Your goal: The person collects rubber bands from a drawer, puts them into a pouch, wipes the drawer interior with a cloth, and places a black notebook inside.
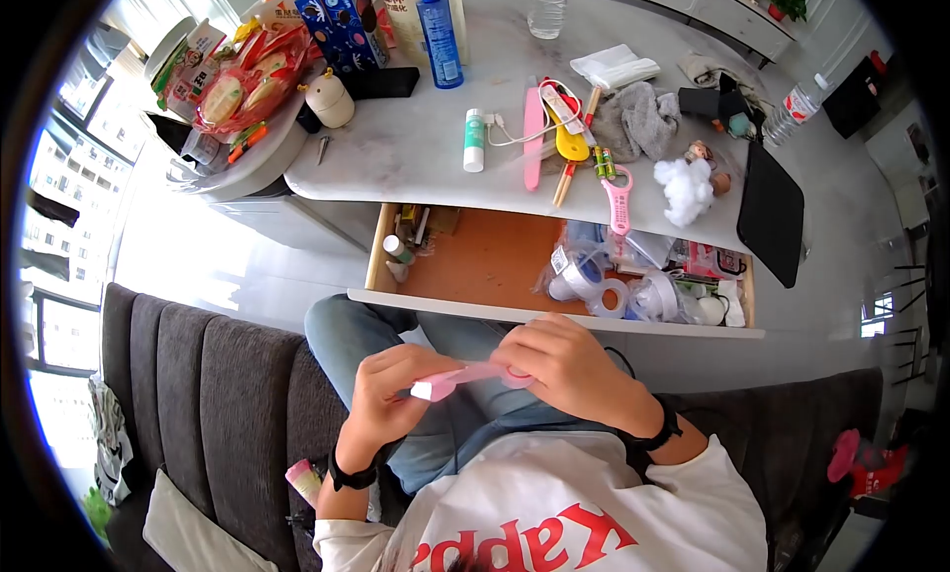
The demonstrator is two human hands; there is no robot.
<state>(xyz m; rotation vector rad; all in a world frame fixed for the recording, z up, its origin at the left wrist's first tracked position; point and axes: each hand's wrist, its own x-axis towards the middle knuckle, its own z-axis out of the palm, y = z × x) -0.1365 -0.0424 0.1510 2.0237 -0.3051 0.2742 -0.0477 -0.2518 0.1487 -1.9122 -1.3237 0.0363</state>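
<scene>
Over my lap, my left hand [396,384] and my right hand [559,364] hold a pink strip-like thing [475,372] between them. Its left end looks white and blocky, while a rounded pink part sits by the right fingers. I cannot make out its exact kind. Both sets of fingers are closed on it. Just beyond my hands is a pulled-out drawer [475,306]. Rolls of tape [579,277] and plastic-wrapped items lie in its right half. Small bottles [397,248] stand at its left end.
The marble-look table [396,151] carries pink scissors [619,201], a pink nail-file-shaped strip [532,137], a glue stick [474,142], a blue spray bottle [440,38], a grey cloth [648,117] and white stuffing [685,189]. A black tablet-like panel [772,216] overhangs the right edge. Behind me is a dark sofa [247,384].
</scene>
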